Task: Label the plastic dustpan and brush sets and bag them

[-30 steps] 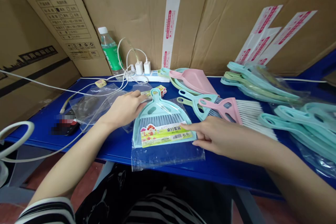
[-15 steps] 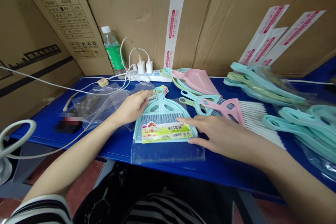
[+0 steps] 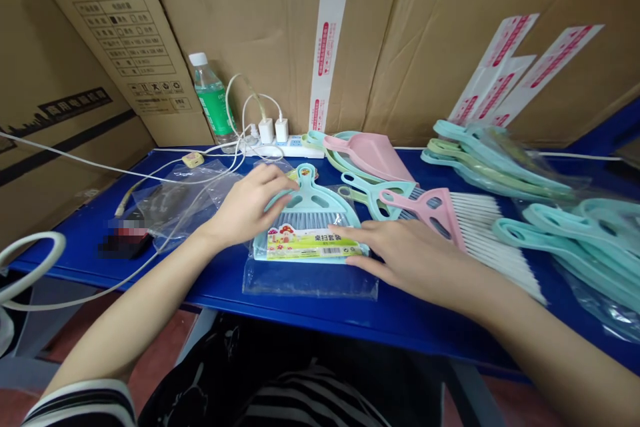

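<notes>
A light blue dustpan [image 3: 262,247] lies flat on the blue table, handle pointing away, with a grey-bristled brush [image 3: 295,221] on it. Both are inside a clear plastic bag [image 3: 310,280], whose loose end faces me. A printed label card [image 3: 305,245] with mushrooms lies over the bristles. My left hand [image 3: 253,203] is at the dustpan's upper left, thumb and fingers apart. My right hand [image 3: 400,247] rests its outstretched fingers on the right end of the card and the dustpan's right edge. It is open too.
Loose brushes [image 3: 425,210] and a pink dustpan [image 3: 377,155] lie behind and right. Bagged sets [image 3: 500,163] are stacked at far right. A power strip [image 3: 300,148], cables and a bottle [image 3: 214,103] stand at the back, before cardboard boxes [image 3: 250,20]. Empty plastic bags [image 3: 175,207] lie left.
The bagged dustpan set has shifted slightly away from me. My left hand has moved a little right over its edge. My right hand stays on the card's right end.
</notes>
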### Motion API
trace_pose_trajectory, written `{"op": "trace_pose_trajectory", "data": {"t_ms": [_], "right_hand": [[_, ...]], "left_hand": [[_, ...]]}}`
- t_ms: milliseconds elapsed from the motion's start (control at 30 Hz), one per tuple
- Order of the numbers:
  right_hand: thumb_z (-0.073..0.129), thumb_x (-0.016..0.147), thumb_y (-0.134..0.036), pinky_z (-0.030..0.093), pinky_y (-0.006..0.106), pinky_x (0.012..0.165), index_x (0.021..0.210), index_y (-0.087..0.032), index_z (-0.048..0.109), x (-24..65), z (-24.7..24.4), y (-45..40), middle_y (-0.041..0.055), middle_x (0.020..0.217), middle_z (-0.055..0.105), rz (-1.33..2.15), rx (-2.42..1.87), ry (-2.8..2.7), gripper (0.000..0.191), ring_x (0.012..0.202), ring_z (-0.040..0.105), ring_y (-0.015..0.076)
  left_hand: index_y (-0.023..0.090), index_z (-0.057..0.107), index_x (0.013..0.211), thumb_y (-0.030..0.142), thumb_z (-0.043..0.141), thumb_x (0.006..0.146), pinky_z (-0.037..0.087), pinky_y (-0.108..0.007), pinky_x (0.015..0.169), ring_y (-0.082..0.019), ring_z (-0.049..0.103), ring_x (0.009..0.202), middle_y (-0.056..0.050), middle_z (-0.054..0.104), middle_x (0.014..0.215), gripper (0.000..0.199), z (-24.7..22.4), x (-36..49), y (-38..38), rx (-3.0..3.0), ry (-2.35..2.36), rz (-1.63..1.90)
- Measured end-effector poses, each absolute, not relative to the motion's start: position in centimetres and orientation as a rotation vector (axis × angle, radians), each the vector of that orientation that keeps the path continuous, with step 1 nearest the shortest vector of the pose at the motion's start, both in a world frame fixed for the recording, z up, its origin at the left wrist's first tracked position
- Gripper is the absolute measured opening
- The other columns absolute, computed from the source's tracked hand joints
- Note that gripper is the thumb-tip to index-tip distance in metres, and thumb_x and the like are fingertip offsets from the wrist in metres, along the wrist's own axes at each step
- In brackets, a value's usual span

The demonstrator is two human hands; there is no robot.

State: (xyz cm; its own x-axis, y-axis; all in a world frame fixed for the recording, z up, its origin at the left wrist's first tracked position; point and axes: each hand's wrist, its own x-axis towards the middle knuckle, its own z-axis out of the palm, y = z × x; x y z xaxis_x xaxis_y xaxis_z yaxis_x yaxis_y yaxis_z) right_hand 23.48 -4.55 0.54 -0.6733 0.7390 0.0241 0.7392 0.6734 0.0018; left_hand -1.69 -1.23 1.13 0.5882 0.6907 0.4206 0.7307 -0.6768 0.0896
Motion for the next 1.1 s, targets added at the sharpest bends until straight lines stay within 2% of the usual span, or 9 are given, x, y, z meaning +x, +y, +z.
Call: {"op": "trace_pose_trajectory", "data": {"t_ms": [133, 233, 400, 667, 833, 1100], "right_hand": [[0.062, 0.088, -0.023, 0.055, 0.037, 0.064, 0.132, -0.026, 0.061, 23.7, 0.4, -4.4, 0.0053, 0.098, 0.077, -0.035, -1.218, -2.851, 0.044, 0.079, 0.073, 0.0271], [0.062, 0.087, -0.022, 0.055, 0.037, 0.062, 0.13, -0.025, 0.062, 23.6, 0.3, -4.4, 0.0065, 0.1, 0.077, -0.057, -1.203, -2.868, 0.043, 0.078, 0.073, 0.0275], [0.06, 0.088, -0.025, 0.054, 0.037, 0.06, 0.131, -0.023, 0.061, 23.7, 0.2, -4.4, 0.0071, 0.1, 0.077, -0.102, -1.167, -2.87, 0.043, 0.077, 0.073, 0.0274], [0.064, 0.086, -0.024, 0.054, 0.033, 0.063, 0.127, -0.022, 0.063, 24.3, 0.1, -4.2, 0.0054, 0.099, 0.077, -0.093, -1.082, -2.832, 0.041, 0.081, 0.074, 0.0245], [0.064, 0.086, -0.022, 0.053, 0.035, 0.063, 0.126, -0.019, 0.063, 24.3, 0.1, -4.2, 0.0057, 0.098, 0.077, -0.073, -1.114, -2.844, 0.04, 0.081, 0.073, 0.0265], [0.058, 0.087, -0.023, 0.042, 0.031, 0.052, 0.109, -0.021, 0.069, 23.3, 0.2, -4.4, 0.0049, 0.088, 0.077, -0.169, -1.115, -2.809, 0.024, 0.071, 0.072, 0.0248]], "left_hand": [[0.018, 0.061, 0.114, 0.036, 0.058, 0.09, 0.049, -0.036, 0.086, -0.022, 0.057, 0.099, -0.008, 0.06, 0.106, 0.029, 1.3, -1.5, -1.9, -3.081, -0.808, -0.491], [0.016, 0.059, 0.117, 0.031, 0.065, 0.084, 0.049, -0.037, 0.087, -0.024, 0.058, 0.101, -0.01, 0.058, 0.11, 0.037, 0.9, -1.2, -2.1, -3.151, -0.728, -0.346], [0.018, 0.057, 0.119, 0.021, 0.063, 0.08, 0.049, -0.038, 0.093, -0.024, 0.058, 0.103, -0.01, 0.059, 0.114, 0.039, 0.7, -1.1, -2.4, -3.186, -0.762, -0.251], [0.017, 0.058, 0.116, 0.019, 0.059, 0.082, 0.05, -0.038, 0.091, -0.023, 0.06, 0.102, -0.01, 0.061, 0.113, 0.034, 1.3, -1.3, -2.4, -3.233, -0.779, -0.259], [0.018, 0.059, 0.116, 0.018, 0.06, 0.082, 0.05, -0.038, 0.091, -0.024, 0.06, 0.104, -0.01, 0.061, 0.114, 0.034, 1.3, -1.4, -2.5, -3.241, -0.774, -0.262], [0.019, 0.06, 0.115, 0.018, 0.059, 0.082, 0.05, -0.037, 0.092, -0.023, 0.061, 0.103, -0.009, 0.061, 0.113, 0.033, 1.2, -1.2, -2.5, -3.227, -0.769, -0.293]]}}
